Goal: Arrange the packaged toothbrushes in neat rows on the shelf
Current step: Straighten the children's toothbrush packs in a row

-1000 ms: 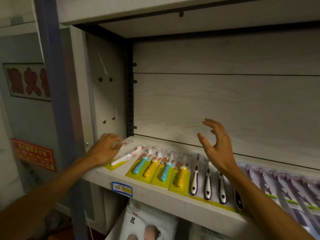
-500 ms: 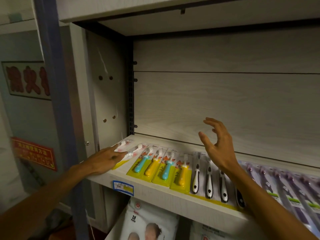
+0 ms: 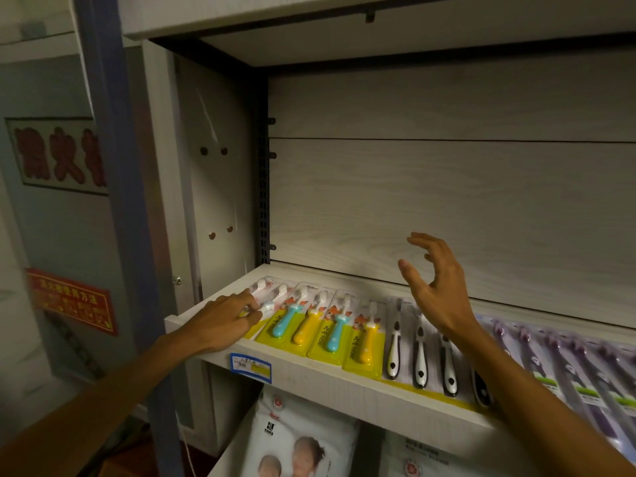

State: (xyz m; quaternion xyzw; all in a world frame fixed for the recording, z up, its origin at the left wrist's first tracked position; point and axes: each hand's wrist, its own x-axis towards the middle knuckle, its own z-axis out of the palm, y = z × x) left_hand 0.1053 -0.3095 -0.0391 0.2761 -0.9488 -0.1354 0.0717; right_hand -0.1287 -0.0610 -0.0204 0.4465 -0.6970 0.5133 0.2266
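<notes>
Nearest the camera, below the shelf (image 3: 330, 380), white bags printed with baby faces (image 3: 296, 445) stand on a lower level, and a blue-edged price tag (image 3: 250, 363) is stuck to the shelf's front lip. Two bare forearms reach up from the bottom corners.

The left hand (image 3: 220, 320) lies at the shelf's left end, its fingers (image 3: 253, 309) curled onto the leftmost pack (image 3: 272, 294) — a clear blister holding white and pink toothbrushes on a yellow card — touching its near portion; whether they pinch it or only press on it cannot be told.

Just right of that pack, the yellow-backed packs (image 3: 323, 325) with blue and yellow-handled brushes lie flat side by side, edges touching, handles toward the front. Next come the black-and-white toothbrushes (image 3: 420, 352), then a row of purple packs (image 3: 568, 359) running off to the right.

The right hand (image 3: 435, 287) hovers above the black-and-white brushes, apart from them, fingers spread and loosely bent — holding nothing.

Beyond stands the pale wood-grain back panel (image 3: 447, 201), and on the wall to the left hang red signs (image 3: 74, 299).
</notes>
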